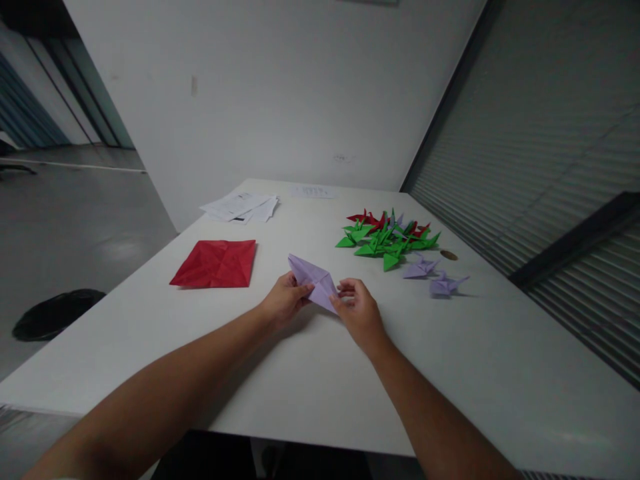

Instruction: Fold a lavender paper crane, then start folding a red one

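A partly folded lavender origami paper [316,279], diamond-shaped with crease lines, is held just above the white table in front of me. My left hand [287,298] pinches its left side, thumb on top. At its lower right edge my right hand [359,308] grips the paper between thumb and fingers, the fingers curled behind. A creased red paper square [216,264] lies on the table to the left. To the right sit two lavender paper cranes [421,267], close to a pile of green paper cranes [383,241] mixed with red and lavender ones.
Printed sheets [239,207] lie at the table's far left, and another paper [313,192] by the wall. A round cable hole [449,255] is set in the table [280,400] at right. Window blinds [545,147] border the right side. A black bin [57,313] stands on the floor.
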A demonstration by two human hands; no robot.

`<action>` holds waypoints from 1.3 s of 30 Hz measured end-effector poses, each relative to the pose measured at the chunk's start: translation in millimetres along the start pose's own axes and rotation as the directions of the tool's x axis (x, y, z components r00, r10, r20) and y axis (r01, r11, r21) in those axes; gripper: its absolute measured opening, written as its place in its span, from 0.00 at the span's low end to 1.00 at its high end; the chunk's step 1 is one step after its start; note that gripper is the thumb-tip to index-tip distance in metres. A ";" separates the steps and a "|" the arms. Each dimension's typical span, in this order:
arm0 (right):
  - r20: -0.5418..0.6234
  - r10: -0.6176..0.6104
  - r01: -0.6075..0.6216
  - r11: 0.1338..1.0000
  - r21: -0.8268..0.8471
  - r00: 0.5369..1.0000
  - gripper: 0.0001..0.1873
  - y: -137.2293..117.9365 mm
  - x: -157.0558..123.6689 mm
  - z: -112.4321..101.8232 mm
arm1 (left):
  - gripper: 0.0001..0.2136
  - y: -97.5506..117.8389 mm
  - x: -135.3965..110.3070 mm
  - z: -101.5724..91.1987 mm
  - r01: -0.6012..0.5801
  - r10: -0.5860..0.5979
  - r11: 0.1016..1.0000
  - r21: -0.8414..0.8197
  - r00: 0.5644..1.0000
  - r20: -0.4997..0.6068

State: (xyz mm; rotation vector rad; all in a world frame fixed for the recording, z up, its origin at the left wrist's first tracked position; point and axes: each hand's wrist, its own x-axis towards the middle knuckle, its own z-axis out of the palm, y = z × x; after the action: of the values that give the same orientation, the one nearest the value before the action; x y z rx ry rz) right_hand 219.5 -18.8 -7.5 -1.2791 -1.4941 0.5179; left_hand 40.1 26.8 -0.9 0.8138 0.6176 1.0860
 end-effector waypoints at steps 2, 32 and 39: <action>0.099 0.162 -0.178 0.967 0.183 0.982 0.18 1.6 1.1 2.3 | 0.20 0.0 -0.9 1.1 0.002 -0.002 1.000 -0.004 1.000 0.008; 0.421 0.241 -0.376 0.885 0.275 0.874 0.17 -7.2 -5.6 6.2 | 0.22 -0.8 -1.8 -4.0 -0.035 0.038 0.972 0.233 0.999 -0.008; 0.464 0.294 -0.438 0.866 0.242 0.836 0.15 -9.1 -8.0 4.7 | 0.22 1.6 -4.1 -1.2 -0.033 0.037 0.970 0.241 0.999 -0.013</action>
State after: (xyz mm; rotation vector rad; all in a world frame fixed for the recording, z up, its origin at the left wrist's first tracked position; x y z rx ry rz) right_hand 210.3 -27.7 -5.0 -1.2303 -1.4045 1.3231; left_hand 36.9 23.7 -0.1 1.0294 0.7627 1.0637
